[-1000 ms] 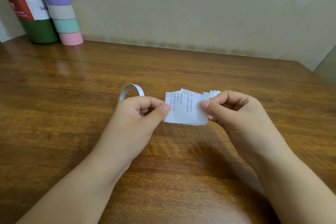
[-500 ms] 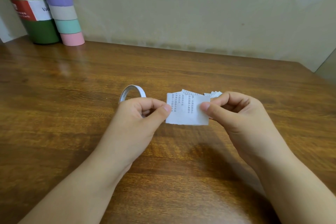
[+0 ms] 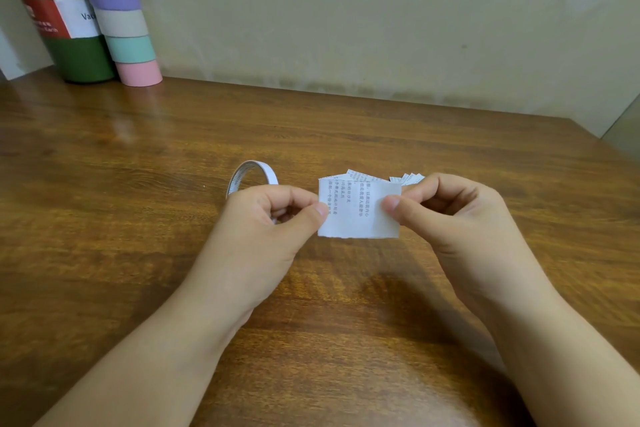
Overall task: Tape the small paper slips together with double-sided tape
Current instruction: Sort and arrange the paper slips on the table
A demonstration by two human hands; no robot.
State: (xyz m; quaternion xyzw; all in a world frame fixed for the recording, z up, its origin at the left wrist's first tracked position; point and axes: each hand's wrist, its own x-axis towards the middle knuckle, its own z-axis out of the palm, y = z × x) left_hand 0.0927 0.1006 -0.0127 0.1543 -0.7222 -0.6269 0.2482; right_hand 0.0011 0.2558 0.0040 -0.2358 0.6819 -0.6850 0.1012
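Note:
A small white paper slip (image 3: 360, 211) with printed text hangs between both hands above the wooden table (image 3: 138, 218). My left hand (image 3: 266, 232) pinches its left edge with thumb and forefinger. My right hand (image 3: 457, 218) pinches its right edge. More slips (image 3: 408, 178) fan out behind the front one, partly hidden by my right fingers. A thin white roll of double-sided tape (image 3: 251, 175) stands on edge just behind my left hand, its lower part hidden by the knuckles.
A dark green bottle (image 3: 59, 17) with a red and white label stands at the back left corner. Beside it rises a stack of pastel tape rolls (image 3: 121, 17). A pale wall closes off the far side of the table.
The hands and slips stay almost still; the slip has shifted very slightly in the pinch.

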